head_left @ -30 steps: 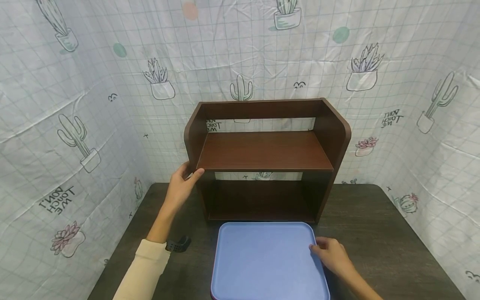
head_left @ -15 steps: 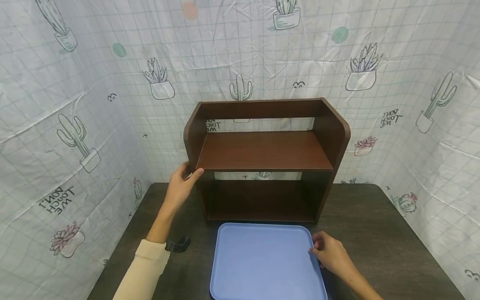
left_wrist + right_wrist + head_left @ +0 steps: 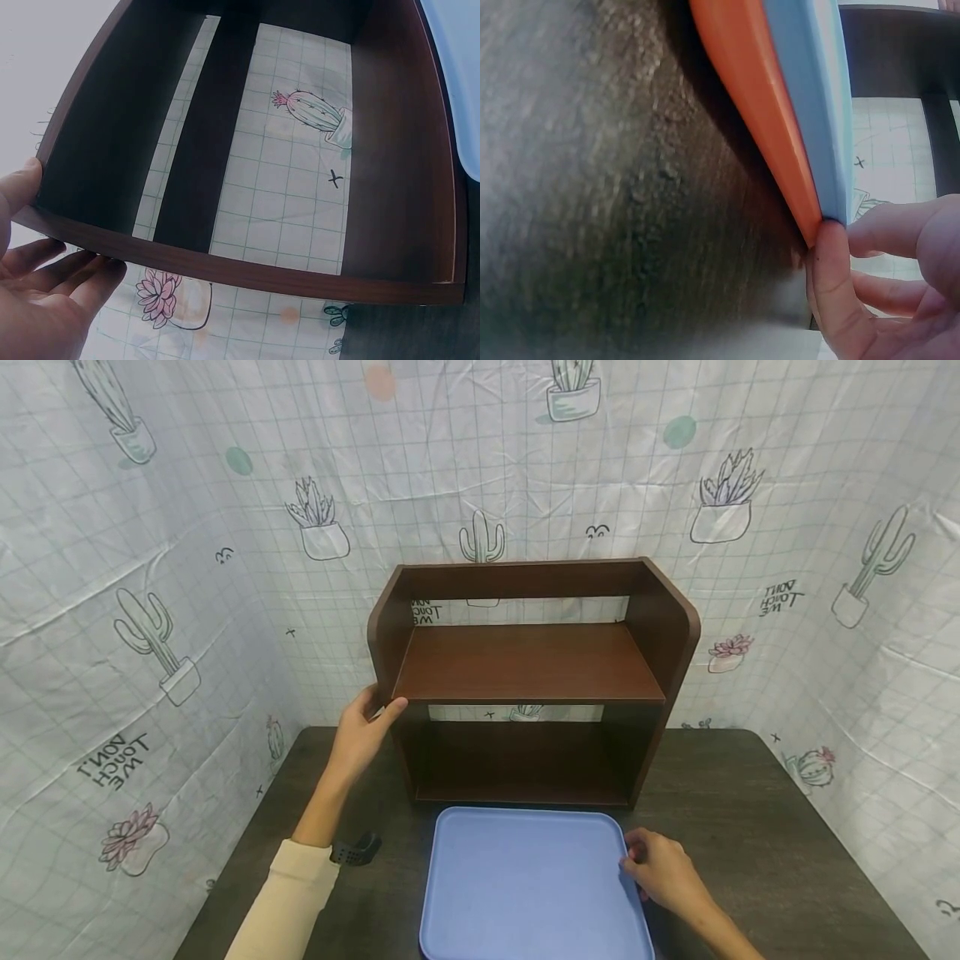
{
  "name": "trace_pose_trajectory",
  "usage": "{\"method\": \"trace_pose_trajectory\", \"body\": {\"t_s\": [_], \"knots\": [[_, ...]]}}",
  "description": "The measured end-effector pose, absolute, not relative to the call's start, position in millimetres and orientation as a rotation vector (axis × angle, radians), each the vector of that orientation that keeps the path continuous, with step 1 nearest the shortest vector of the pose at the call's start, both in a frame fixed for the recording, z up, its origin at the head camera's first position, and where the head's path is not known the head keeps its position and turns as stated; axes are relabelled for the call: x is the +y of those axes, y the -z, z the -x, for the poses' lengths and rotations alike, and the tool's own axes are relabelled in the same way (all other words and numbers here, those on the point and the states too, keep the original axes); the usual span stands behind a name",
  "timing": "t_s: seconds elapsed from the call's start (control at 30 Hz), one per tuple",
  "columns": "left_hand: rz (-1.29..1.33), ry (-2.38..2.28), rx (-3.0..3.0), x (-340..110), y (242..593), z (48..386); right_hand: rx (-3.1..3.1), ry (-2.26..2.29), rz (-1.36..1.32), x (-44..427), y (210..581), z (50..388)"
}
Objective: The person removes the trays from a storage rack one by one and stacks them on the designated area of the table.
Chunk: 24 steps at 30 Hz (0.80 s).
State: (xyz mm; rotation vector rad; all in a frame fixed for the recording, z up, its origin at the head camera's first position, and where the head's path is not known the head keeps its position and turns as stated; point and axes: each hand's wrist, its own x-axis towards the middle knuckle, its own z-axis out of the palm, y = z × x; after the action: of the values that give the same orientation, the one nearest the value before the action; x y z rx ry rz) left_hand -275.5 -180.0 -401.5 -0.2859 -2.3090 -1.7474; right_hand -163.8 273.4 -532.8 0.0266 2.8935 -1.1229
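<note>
A dark brown two-tier shelf (image 3: 528,664) stands upright on the table. My left hand (image 3: 360,731) grips the front edge of its left side panel, thumb on one side and fingers on the other, as the left wrist view also shows. In front of the shelf lies a blue tray (image 3: 532,885), its near edge cut off by the head view. My right hand (image 3: 663,870) pinches the blue tray's right rim. In the right wrist view an orange tray (image 3: 754,97) sits directly under the blue one, and a fingertip touches both rims. The head view hides the orange tray.
The dark wooden table (image 3: 750,827) extends to both sides of the tray. A white gridded cloth (image 3: 525,460) with cactus prints hangs behind and at both sides. A black band (image 3: 357,849) is around the left wrist.
The blue tray has shifted slightly left and toward me, and a reddish edge under its near left corner is no longer visible. My right fingers have curled more. The left hand stays put.
</note>
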Motion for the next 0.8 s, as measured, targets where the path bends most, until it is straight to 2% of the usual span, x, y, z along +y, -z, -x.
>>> {"method": "trace_pose_trajectory", "body": {"t_s": [0.4,0.8], "knots": [[0.278,1.768,-2.291,-183,403,277,2.827,1.178,0.056,283,528,167],[0.266,1.777,-2.096,-206,428,268,2.825,1.139,0.115,324,489,180]]}}
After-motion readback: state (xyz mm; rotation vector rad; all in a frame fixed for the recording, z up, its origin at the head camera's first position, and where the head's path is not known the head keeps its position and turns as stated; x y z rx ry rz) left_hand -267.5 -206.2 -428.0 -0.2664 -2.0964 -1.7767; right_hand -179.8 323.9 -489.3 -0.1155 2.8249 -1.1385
